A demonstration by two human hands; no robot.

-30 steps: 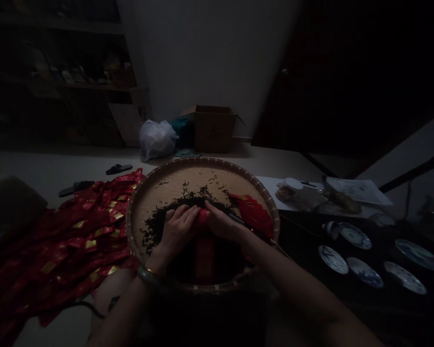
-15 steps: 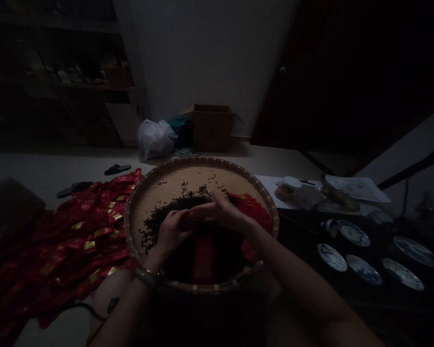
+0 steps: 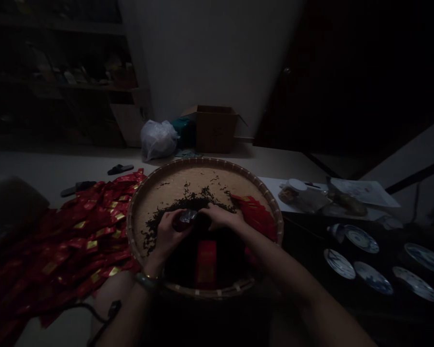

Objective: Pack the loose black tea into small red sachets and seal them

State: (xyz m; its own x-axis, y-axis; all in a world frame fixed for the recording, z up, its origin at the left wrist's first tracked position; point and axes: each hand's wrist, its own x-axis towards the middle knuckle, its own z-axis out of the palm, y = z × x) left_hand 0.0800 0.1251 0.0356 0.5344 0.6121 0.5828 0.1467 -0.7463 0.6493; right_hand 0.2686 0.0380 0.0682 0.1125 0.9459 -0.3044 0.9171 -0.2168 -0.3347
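Observation:
My left hand (image 3: 166, 236) is wrapped round a small dark red packet (image 3: 181, 222); its silvery mouth faces up and to the right. Just right of that mouth, my right hand (image 3: 223, 218) hangs low over dark, twisted tea leaves (image 3: 197, 197), fingers curled downward. Whatever lies between those fingertips is hidden in shadow. Both hands are over a round woven bamboo tray (image 3: 188, 174). A flat red packet (image 3: 206, 262) rests at the tray's near side. More red packets (image 3: 255, 214) lie fanned inside the right rim, partly behind my right forearm.
A large heap of red packets (image 3: 90, 231) covers the floor at left. Several blue-and-white dishes (image 3: 374, 278) stand on a dark surface at right, with a lidded jar (image 3: 292, 190) behind. Beyond the tray are a cardboard box (image 3: 216, 130) and a white plastic bag (image 3: 159, 140).
My right hand has drawn away from the left and dropped toward the tea leaves, fingers now curled. The packet's silvery mouth has come into view. The whole view has shifted slightly.

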